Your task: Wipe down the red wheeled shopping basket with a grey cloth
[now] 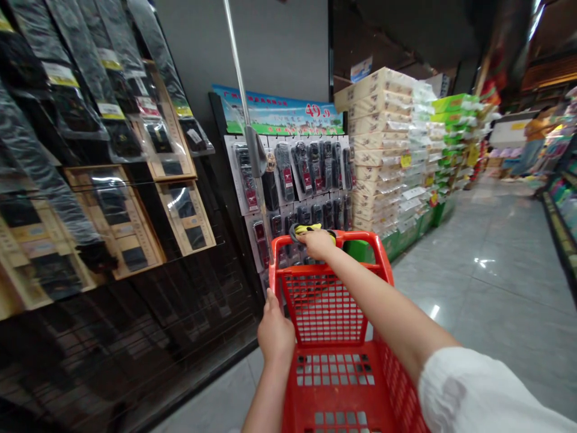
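Observation:
A red plastic shopping cart (331, 344) stands in front of me, its basket with grid-like openings. My left hand (276, 329) is closed around the upper left side of the cart, near its corner; part of the grip is hidden. Stretched across the cart, my right hand (318, 244) holds a yellow and grey cloth-like item (308, 229) against the red top bar (356, 236). Most of that item is under the fingers, so its exact kind is unclear. A thin metal pole (238, 63) with a grey fitting rises beside the cart's left corner.
Packaged belts (108, 69) and boxed goods (175, 213) hang on the left wall. Ahead is a rack of carded goods (311, 168) under a blue sign (274, 113). Stacked cartons (381, 144) line the aisle (478, 288). A person (532, 141) stands far right.

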